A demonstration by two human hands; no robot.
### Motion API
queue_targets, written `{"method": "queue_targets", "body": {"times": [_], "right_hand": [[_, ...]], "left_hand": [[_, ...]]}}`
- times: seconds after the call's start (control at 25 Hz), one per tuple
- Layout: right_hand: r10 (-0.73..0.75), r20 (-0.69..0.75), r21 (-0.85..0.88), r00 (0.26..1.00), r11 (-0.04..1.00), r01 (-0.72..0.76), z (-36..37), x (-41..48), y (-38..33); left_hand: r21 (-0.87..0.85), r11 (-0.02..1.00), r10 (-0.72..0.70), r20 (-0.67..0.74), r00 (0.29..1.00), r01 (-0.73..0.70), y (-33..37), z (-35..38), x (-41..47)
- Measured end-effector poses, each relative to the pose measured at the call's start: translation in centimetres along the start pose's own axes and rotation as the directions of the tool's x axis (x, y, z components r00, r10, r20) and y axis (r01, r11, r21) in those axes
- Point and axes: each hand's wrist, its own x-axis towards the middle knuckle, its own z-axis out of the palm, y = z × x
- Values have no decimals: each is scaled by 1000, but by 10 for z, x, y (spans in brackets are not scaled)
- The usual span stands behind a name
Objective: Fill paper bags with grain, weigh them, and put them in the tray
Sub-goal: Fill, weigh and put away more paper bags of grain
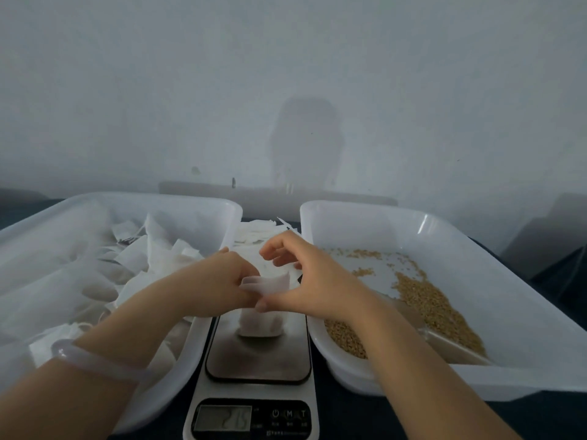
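Nearest, a scale [254,417] is sitting on the dark desk [349,420], with a paper bag [261,325] standing on its plate. The left hand [219,281] and right hand [311,281] are pinching the bag's top, each grip narrow. A bag-filled tray [152,198] is lying left and a grain tray [381,211] right, with a pale wall [286,74] behind.

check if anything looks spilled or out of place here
No spill: the grain lies inside the right tray, just scattered thin at its far end. The bag stands upright on the scale, left hand and right hand pinching its top.
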Motion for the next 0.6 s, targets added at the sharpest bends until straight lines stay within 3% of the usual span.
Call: {"method": "queue_targets", "body": {"times": [0.16, 0.4, 0.44, 0.52, 0.6], "right_hand": [[-83, 11, -227, 996, 970, 83, -10, -3, -10], [-147, -67, -306, 987, 944, 120, -29, -12, -19], [-165, -98, -289, 981, 948, 130, -29, -12, -20], [-201, -210, -200, 957, 967, 160, -29, -13, -24], [-228, -326, -149, 917, 971, 188, -29, -11, -27]], "left_hand": [[-94, 995, -25, -94, 995, 16, -1, 3, 2], [-253, 960, 58, -241, 969, -120, 17, -1, -5], [-352, 924, 66, -245, 967, -152, 21, -2, -7], [-633, 748, 118, -165, 979, -197, 29, -5, -10], [-766, 613, 212, -77, 974, -193, 32, -4, -11]]}}
